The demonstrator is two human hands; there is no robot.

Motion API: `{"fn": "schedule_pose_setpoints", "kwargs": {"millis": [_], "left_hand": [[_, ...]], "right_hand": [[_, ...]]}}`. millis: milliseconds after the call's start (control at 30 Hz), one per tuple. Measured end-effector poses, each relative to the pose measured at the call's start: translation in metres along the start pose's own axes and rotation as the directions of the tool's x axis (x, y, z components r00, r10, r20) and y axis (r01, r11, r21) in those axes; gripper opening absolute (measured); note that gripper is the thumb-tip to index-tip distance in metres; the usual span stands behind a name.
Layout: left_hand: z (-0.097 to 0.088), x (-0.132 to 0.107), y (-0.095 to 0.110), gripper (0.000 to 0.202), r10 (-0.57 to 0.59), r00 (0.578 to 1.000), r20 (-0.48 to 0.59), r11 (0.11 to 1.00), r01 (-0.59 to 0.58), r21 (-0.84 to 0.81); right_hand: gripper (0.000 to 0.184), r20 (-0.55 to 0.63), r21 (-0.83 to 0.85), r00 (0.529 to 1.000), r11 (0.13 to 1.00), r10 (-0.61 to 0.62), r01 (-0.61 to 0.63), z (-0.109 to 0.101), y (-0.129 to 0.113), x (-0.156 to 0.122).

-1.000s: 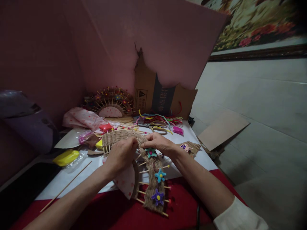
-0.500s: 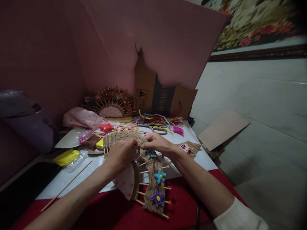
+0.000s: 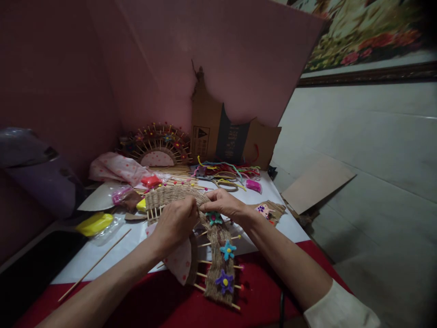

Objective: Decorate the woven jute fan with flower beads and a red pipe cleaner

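The left hand [image 3: 175, 221] and right hand [image 3: 223, 202] are closed on the woven fan [image 3: 217, 238], lower centre of frame; left fingertips are hidden. Scissors [image 3: 215, 180] lie beyond, near centre. A yellow packet [image 3: 94, 224] lies left.

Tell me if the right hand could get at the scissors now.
Probably yes: the scissors lie just beyond the right hand, uncovered but for thin strands, though its fingers are at the woven fan.

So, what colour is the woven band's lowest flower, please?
The flower is purple with a yellow centre; head view.
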State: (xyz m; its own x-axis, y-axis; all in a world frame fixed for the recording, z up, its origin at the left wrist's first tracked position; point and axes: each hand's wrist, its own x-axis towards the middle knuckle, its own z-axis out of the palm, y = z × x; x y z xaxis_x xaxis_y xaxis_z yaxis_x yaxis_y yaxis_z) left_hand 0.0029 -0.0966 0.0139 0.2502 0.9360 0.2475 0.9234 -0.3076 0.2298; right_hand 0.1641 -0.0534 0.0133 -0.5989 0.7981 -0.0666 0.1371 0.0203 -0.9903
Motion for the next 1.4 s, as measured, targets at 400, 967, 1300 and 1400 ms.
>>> {"fn": "schedule_pose_setpoints", "kwargs": {"millis": [400, 967, 1300, 1400], "left_hand": [[0.002, 0.003, -0.002, 0.014, 0.004, 1.000, 0.011, 0.998, -0.004, -0.058], [0.000, 0.003, -0.009, 0.016, 0.029, 0.999, 0.028, 0.968, -0.021, -0.251], [-0.001, 0.002, -0.001, 0.018, -0.010, 0.997, 0.071, 0.993, 0.019, -0.118], [-0.001, 0.001, 0.001, 0.018, -0.007, 0.997, 0.072, 0.997, 0.012, -0.073]], "right_hand": [[0.014, 0.003, 0.003, 1.000, 1.000, -0.016, 0.016, 0.001, -0.003, -0.001], [0.027, 0.015, -0.029, 1.000, 0.999, 0.018, -0.018, -0.005, -0.004, -0.003], [0.023, -0.079, -0.089, 0.971, 0.968, 0.226, -0.233, -0.005, -0.004, 0.004], [0.018, -0.119, -0.094, 0.979, 0.980, 0.164, -0.176, -0.002, -0.002, 0.005]]}}
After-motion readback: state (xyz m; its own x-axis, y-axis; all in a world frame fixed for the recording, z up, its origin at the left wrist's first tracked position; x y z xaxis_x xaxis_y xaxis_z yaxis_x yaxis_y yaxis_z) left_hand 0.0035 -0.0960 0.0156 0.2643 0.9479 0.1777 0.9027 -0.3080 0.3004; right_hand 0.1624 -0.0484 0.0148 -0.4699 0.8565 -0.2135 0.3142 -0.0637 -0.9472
